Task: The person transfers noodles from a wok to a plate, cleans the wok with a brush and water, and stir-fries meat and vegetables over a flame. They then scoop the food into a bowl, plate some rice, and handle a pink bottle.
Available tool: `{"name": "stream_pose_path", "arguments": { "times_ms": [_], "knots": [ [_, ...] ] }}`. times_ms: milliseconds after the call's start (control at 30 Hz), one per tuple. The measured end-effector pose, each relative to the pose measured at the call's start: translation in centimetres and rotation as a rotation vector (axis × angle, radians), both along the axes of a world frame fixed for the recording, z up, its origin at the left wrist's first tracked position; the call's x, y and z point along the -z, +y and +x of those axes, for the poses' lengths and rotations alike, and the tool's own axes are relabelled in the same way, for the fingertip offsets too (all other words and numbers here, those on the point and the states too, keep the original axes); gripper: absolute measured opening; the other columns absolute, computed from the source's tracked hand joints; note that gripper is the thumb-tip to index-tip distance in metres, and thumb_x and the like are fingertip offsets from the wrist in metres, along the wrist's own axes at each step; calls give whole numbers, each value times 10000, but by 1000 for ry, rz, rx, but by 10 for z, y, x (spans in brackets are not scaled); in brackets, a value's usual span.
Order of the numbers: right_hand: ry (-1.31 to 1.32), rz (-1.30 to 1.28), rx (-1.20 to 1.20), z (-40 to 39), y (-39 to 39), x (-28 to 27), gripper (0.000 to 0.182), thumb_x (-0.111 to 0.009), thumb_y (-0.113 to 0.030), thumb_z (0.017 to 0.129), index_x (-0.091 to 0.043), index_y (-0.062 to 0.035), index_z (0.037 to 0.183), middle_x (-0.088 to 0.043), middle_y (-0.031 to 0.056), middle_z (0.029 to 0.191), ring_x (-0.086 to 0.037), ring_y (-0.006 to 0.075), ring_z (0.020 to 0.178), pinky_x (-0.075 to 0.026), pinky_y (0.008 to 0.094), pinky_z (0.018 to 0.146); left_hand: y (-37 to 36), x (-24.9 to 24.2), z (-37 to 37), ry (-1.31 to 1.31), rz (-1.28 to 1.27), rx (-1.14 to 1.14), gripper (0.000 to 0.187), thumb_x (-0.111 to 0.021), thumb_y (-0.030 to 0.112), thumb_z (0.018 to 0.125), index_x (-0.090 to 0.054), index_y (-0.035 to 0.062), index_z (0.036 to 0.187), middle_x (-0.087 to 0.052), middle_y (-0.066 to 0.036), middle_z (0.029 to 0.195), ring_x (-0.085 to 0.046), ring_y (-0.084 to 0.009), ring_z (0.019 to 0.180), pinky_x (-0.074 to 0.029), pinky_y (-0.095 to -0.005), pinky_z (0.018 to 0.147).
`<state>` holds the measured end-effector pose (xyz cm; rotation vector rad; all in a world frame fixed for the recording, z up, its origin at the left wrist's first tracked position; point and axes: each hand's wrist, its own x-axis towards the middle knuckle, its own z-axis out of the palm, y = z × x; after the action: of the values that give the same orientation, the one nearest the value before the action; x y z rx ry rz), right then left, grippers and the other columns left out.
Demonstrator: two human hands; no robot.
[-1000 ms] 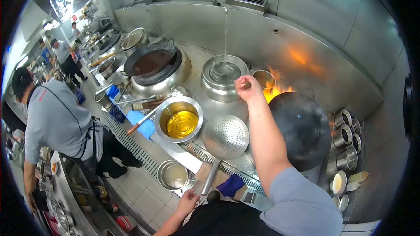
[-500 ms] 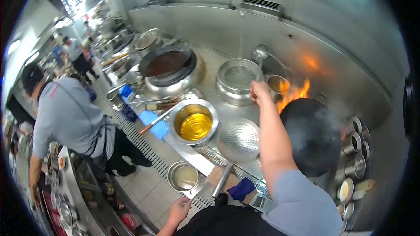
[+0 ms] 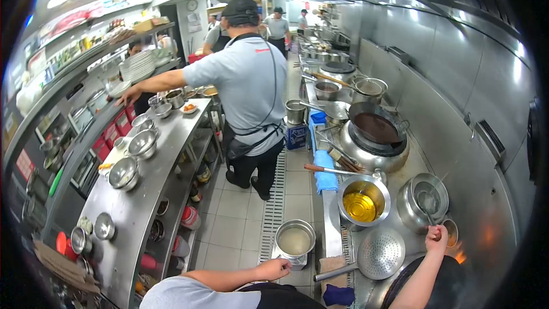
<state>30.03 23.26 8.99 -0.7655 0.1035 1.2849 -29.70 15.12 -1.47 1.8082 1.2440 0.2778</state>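
Observation:
My right hand (image 3: 437,239) is closed round the handle of a ladle (image 3: 427,215), whose bowl end is inside a steel pot (image 3: 423,203) at the right. My left hand (image 3: 273,269) has its fingers curled beside a small steel pot of cloudy liquid (image 3: 294,240); what it holds, if anything, is hidden. Between them lies a perforated strainer (image 3: 381,253), with a pot of yellow oil (image 3: 360,206) beyond it. A black wok (image 3: 440,286) is at the lower right, partly behind my right forearm, with flames (image 3: 460,257) at its edge.
A person (image 3: 246,86) in a grey shirt stands ahead, one arm stretched toward the left shelf. A steel counter (image 3: 166,166) with bowls runs along the left. A covered wok of dark liquid (image 3: 374,129) stands further up the stove. More people are at the back.
The view has swung left and up toward the aisle and counter. The ladle's bowl has gone down into the steel pot. The flames in view are smaller. The person ahead stands more upright, arm raised.

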Motion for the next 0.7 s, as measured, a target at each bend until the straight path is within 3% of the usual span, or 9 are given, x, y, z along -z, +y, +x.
{"name": "stream_pose_path", "arguments": {
  "times_ms": [267,367,467,567,633,700],
  "knots": [
    [8,165,-70,-24,-97,-58,335,-557,-117,821,-451,135,1014,-530,25,684,-511,84,503,-366,210,362,-31,6,-1,-53,59,3,324,-595,246,821,-616,23,1055,-675,-160,969,-648,-308,900,-505,-390,815],
    [73,227,-52,-42,-154,-79,388,-529,-141,850,-452,162,1079,-521,30,704,-462,69,477,-342,210,352,-44,15,3,-61,71,24,319,-579,246,820,-617,23,1045,-672,-174,971,-643,-326,906,-501,-403,820],
    [74,316,-32,-56,-223,-90,453,-475,-161,884,-442,175,1185,-510,29,723,-334,53,414,-301,219,340,-53,26,9,-37,83,92,319,-567,243,816,-620,21,1038,-662,-187,989,-633,-340,924,-496,-412,824],
    [32,274,-3,-74,-289,-92,458,-458,-166,890,-448,165,1208,-491,9,705,-326,46,404,-279,218,327,-63,18,19,-35,90,131,301,-569,230,803,-632,17,1006,-656,-191,976,-626,-356,919,-493,-427,816],
    [30,344,-48,-97,-342,-99,509,-434,-172,910,-373,185,1268,-420,-13,696,-325,46,429,-266,227,351,-67,20,24,-28,112,158,286,-579,229,805,-642,16,986,-664,-196,942,-634,-352,904,-498,-422,809],
    [-10,287,6,-113,-376,-98,457,-435,-172,901,-463,135,1239,-453,-20,659,-328,43,406,-255,210,311,-73,20,30,-47,32,112,279,-573,226,811,-650,21,986,-673,-185,944,-648,-338,890,-508,-412,795]
  ]
}}
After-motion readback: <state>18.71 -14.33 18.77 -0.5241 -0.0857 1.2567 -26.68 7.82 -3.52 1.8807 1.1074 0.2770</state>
